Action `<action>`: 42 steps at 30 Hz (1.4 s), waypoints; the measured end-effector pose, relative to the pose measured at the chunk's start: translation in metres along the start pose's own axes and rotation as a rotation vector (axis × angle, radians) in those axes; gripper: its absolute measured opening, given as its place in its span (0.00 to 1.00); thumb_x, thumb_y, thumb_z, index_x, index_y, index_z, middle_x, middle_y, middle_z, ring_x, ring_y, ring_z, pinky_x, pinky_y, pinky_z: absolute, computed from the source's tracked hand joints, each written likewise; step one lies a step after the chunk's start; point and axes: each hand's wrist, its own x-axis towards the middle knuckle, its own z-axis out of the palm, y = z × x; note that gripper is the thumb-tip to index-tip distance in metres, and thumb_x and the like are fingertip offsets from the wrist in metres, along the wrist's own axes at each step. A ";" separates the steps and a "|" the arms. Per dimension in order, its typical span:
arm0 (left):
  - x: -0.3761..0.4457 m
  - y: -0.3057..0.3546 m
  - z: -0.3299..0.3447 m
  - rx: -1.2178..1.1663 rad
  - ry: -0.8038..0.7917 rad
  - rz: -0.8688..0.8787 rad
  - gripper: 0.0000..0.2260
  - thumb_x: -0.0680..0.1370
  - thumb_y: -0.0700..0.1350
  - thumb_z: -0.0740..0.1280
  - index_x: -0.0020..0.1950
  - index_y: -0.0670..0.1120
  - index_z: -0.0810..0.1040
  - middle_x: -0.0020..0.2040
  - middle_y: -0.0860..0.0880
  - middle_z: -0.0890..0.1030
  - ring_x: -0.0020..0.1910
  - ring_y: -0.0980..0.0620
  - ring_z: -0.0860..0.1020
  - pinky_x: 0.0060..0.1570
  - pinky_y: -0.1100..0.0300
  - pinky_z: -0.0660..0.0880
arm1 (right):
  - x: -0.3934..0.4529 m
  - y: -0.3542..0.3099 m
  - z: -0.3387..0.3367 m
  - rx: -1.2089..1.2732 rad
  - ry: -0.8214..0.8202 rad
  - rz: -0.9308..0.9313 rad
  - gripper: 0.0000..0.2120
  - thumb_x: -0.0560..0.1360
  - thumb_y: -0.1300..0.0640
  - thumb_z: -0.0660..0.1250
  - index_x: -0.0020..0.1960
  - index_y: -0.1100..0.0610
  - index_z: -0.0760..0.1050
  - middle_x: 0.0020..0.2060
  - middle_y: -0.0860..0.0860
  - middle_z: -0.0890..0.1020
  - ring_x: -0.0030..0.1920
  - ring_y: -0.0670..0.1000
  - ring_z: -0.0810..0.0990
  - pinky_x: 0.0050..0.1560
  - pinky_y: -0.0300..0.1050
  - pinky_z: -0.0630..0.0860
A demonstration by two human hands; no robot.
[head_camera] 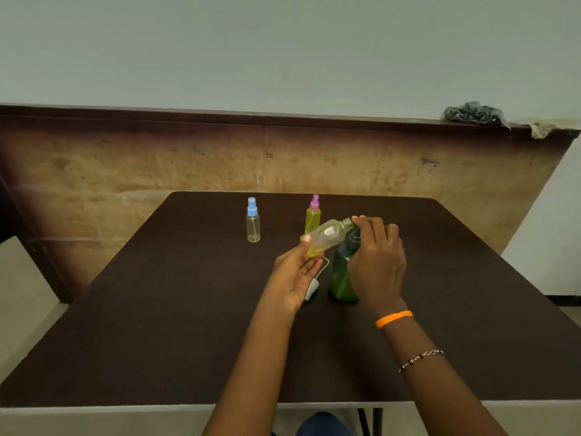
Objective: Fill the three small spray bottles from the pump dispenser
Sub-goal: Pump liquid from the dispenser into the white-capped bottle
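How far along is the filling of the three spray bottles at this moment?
Done: the pink-capped bottle stands closed and looks full of yellow liquid. In hand: the left hand holds the uncapped bottle tilted at the green pump dispenser, the right hand on its pump; its white sprayer cap lies on the table. Left: the blue-capped bottle looks empty.

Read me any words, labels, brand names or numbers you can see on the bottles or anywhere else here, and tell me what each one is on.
None can be read.
Wooden board behind the table: a few small dark marks, too blurred to read.
Blue-capped spray bottle, pink-capped spray bottle, open bottle and green pump dispenser: no label visible.
Orange wristband: no lettering legible.
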 end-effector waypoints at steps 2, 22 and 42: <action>0.000 0.001 0.001 0.000 -0.006 0.005 0.07 0.78 0.42 0.64 0.51 0.39 0.76 0.48 0.42 0.79 0.49 0.50 0.78 0.48 0.61 0.75 | 0.009 0.000 -0.006 -0.020 -0.016 -0.008 0.17 0.68 0.65 0.57 0.52 0.62 0.78 0.43 0.55 0.78 0.41 0.56 0.70 0.37 0.48 0.70; -0.001 0.003 0.002 0.012 -0.001 0.008 0.07 0.78 0.42 0.64 0.51 0.39 0.75 0.47 0.43 0.79 0.47 0.50 0.78 0.46 0.61 0.75 | 0.009 -0.005 -0.006 0.007 -0.033 0.048 0.17 0.64 0.69 0.67 0.53 0.63 0.77 0.45 0.57 0.78 0.47 0.58 0.71 0.41 0.52 0.73; -0.005 -0.001 0.005 0.036 0.044 -0.018 0.13 0.79 0.43 0.63 0.60 0.36 0.73 0.46 0.42 0.78 0.46 0.50 0.78 0.54 0.57 0.72 | 0.007 0.001 0.001 -0.015 -0.030 0.022 0.11 0.66 0.68 0.62 0.47 0.63 0.77 0.42 0.57 0.77 0.44 0.56 0.69 0.36 0.49 0.72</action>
